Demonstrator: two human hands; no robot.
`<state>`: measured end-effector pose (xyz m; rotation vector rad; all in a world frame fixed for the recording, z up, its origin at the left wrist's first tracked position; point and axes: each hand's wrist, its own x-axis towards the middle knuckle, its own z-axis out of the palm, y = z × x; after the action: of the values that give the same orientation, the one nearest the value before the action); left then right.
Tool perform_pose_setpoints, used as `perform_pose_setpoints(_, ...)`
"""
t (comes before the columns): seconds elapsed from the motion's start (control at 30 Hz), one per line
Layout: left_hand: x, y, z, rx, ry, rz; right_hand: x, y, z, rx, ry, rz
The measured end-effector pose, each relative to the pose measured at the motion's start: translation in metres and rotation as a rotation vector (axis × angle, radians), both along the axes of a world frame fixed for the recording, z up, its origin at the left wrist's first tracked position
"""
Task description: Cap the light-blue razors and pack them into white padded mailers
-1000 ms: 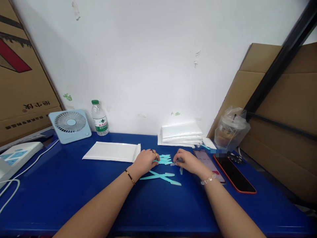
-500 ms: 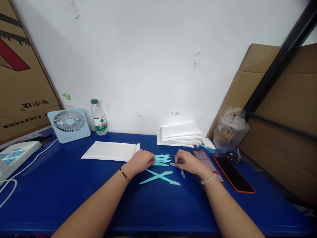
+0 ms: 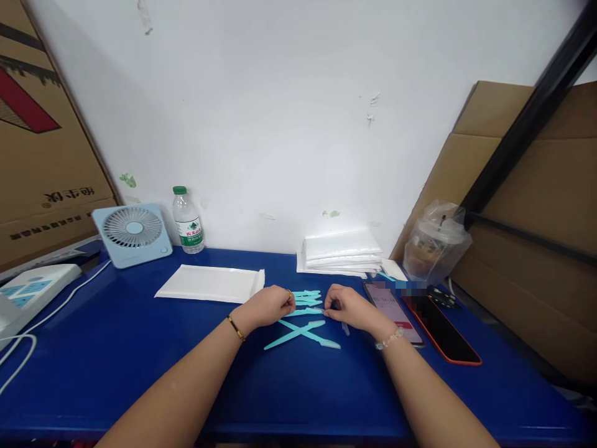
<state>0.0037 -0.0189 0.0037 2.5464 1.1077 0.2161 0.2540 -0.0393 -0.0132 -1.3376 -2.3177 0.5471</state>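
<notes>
My left hand is closed on the handle end of a turquoise eyebrow razor, which points right just above the table. Pinched together at that razor's blade end are the fingers of my right hand, around what looks like a small clear blade cap, mostly hidden. Behind the held razor, several more turquoise razors lie side by side, partly covered by my left hand. In front, two razors lie crossed. Another clear cap rests on the table below my right hand.
A white padded envelope lies to the left, and a stack of them at the back. Two phones and a bagged drink cup are on the right. A fan and water bottle stand back left.
My right hand has moved slightly left, meeting the razor's blade end. The razor in my left hand has come a little away from the row, toward me.
</notes>
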Motion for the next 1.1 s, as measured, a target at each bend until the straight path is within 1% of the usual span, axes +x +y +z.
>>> perform_pose_setpoints(0.1,-0.004,0.0,0.006,-0.054,0.006,0.021,0.004,0.002,-0.001,0.002,-0.007,-0.01)
perform_pose_setpoints(0.17,-0.005,0.0,0.008,-0.065,-0.011,0.025,0.004,0.003,-0.001,0.0,-0.013,-0.011)
perform_pose_setpoints(0.23,-0.005,0.0,0.006,-0.065,-0.028,0.018,0.004,0.003,-0.002,-0.001,-0.015,-0.007)
perform_pose_setpoints(0.4,-0.001,0.002,-0.003,-0.031,-0.045,0.013,0.002,0.003,-0.002,0.015,-0.008,0.007)
perform_pose_setpoints(0.5,0.001,0.002,-0.006,0.019,-0.037,0.013,0.002,0.004,-0.001,0.004,0.002,0.007)
perform_pose_setpoints(0.6,0.001,0.001,-0.006,0.069,-0.037,0.022,0.003,0.004,-0.001,0.009,0.011,-0.003)
perform_pose_setpoints(0.73,0.001,0.001,-0.005,0.019,-0.031,0.031,0.002,0.003,0.0,0.003,0.036,-0.013)
perform_pose_setpoints(0.83,0.003,0.001,-0.006,-0.013,-0.021,0.046,-0.005,0.002,-0.003,-0.041,0.076,0.016)
perform_pose_setpoints(0.93,0.006,0.0,-0.008,-0.031,-0.04,0.03,-0.012,0.002,-0.006,-0.05,0.095,0.028)
perform_pose_setpoints(1.03,0.008,0.0,-0.01,-0.091,-0.063,0.005,-0.01,0.0,0.001,-0.045,0.092,0.047)
perform_pose_setpoints(1.1,0.007,0.001,-0.01,-0.059,-0.082,0.0,-0.001,-0.003,0.011,-0.052,0.1,0.064)
